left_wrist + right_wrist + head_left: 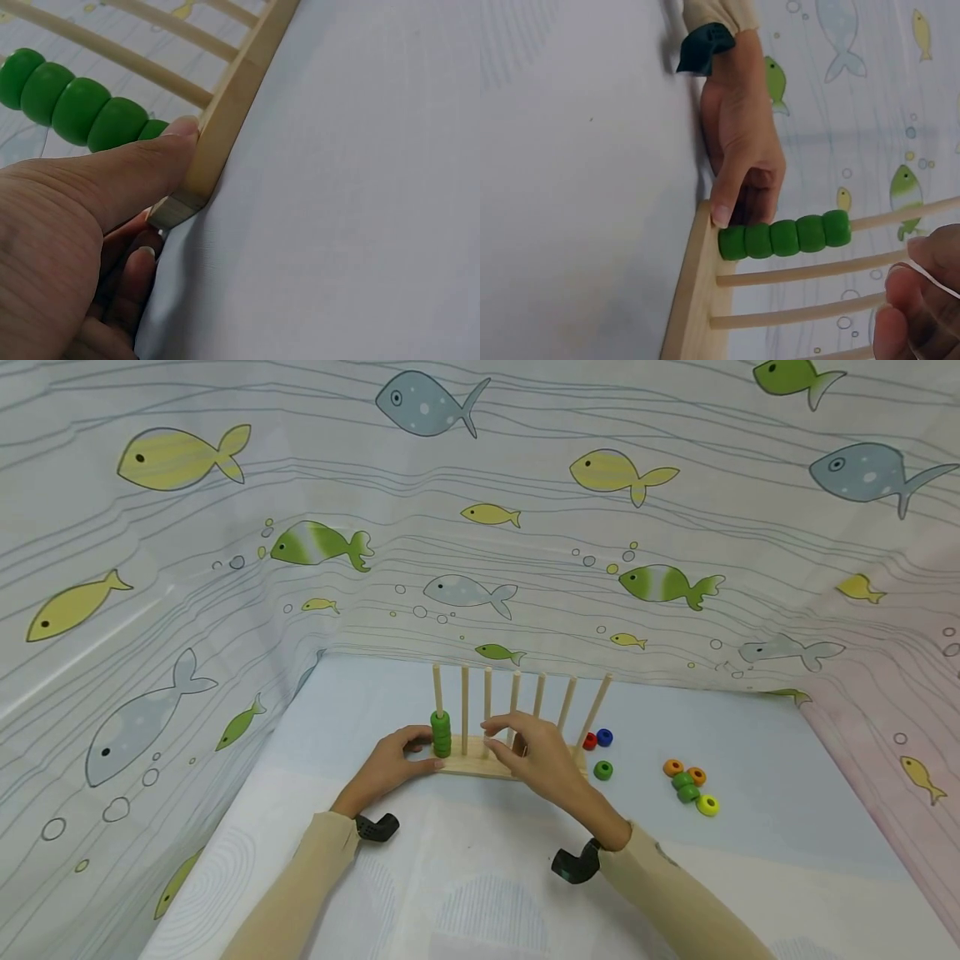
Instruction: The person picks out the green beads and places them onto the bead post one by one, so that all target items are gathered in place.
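Note:
A wooden peg rack (pixel 476 766) with several upright rods stands on the table. Stacked green beads (pixel 441 735) fill the lower part of its leftmost rod; in the right wrist view the green beads (pixel 784 237) run in a row down to the base. My left hand (pixel 393 755) grips the left end of the base, and the left wrist view has the thumb (pixel 154 161) pressed on the wood beside the lowest bead. My right hand (pixel 536 752) is raised in front of the middle rods. Its thumb and forefinger are apart, with nothing visible between them.
Right of the rack lie a red bead (pixel 590 741), a blue bead (pixel 604 737) and a green bead (pixel 603 770). Farther right is a cluster of orange beads (pixel 673 767), green beads (pixel 687 792) and a yellow bead (pixel 708 805). A fish-patterned curtain (pixel 420 552) surrounds the table.

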The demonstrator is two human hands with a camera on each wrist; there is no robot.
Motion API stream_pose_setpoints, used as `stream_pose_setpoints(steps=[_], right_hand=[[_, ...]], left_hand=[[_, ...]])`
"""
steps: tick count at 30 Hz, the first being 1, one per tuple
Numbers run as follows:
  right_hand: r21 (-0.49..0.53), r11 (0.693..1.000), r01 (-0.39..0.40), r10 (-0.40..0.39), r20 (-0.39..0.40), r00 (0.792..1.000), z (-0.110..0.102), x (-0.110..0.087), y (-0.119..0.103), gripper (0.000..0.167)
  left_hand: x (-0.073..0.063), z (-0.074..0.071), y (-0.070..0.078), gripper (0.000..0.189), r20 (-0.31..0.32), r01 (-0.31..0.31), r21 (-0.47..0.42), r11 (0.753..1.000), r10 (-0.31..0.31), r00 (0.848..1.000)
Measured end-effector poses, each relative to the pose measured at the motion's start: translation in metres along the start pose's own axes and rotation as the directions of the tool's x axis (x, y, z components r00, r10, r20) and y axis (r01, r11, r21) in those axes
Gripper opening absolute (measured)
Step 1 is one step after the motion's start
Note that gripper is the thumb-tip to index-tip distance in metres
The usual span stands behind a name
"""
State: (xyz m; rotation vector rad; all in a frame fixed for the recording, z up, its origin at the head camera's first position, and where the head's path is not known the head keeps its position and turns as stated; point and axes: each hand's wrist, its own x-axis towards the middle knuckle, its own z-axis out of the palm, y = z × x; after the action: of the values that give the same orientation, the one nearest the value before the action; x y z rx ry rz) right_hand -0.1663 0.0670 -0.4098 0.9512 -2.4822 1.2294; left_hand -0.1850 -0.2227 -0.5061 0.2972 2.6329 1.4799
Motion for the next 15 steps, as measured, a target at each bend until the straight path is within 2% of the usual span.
stream_pose_setpoints(steps=[5,15], right_hand=[[-0.018,0.999,-0.029,0.029,-0.003,1.000,-0.002,-0.010,0.009,0.020],[0.032,0.995,-0.095,0.094,0.021,0.995,-0.006,-0.031,0.026,0.020]], left_hand=[[-0.001,0.001,0.000,0.067,-0.006,-0.004,0.015,1.000,0.004,1.000],[-0.002,0.002,-0.003,0.066,-0.002,-0.004,-0.005,1.000,0.004,1.000]])
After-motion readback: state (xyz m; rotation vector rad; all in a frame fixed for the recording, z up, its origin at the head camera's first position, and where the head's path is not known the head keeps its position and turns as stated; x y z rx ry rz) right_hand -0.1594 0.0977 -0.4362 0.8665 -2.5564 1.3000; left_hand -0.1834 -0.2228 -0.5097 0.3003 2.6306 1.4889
